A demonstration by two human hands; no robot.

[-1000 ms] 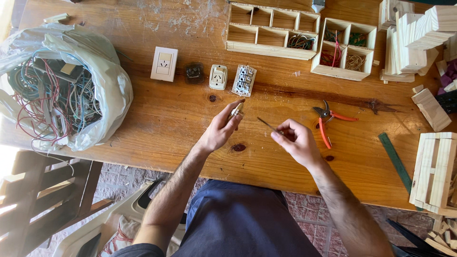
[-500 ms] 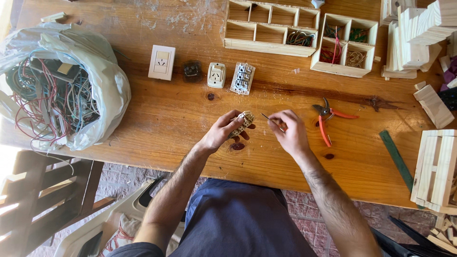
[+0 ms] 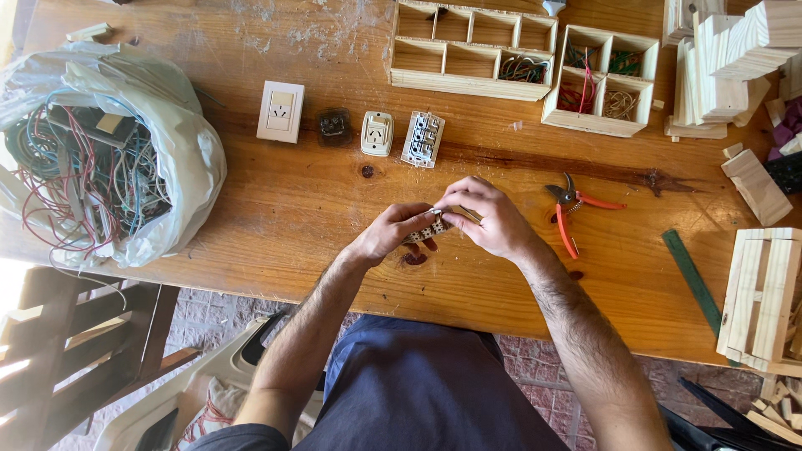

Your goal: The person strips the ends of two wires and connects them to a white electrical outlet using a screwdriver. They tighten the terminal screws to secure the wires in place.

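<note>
While a plastic bag of tangled wires point(image 3: 100, 159) slumped at the table's left end, the left hand point(image 3: 393, 232) was clamped on a small electrical module point(image 3: 426, 231) held over the wooden table point(image 3: 276, 209), and the right hand point(image 3: 489, 219) was closed over it, fingers pinching a slim tool barely visible. Judging by that grip, the tool might slip off and jab a finger, or the module might drop beside the red pliers point(image 3: 572, 209). Half a second earlier the hands were slightly apart; now they met.

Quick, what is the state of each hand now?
Left hand: closed on the small electrical module.
Right hand: fingers closed at the same module; a tool in it cannot be told.
</note>
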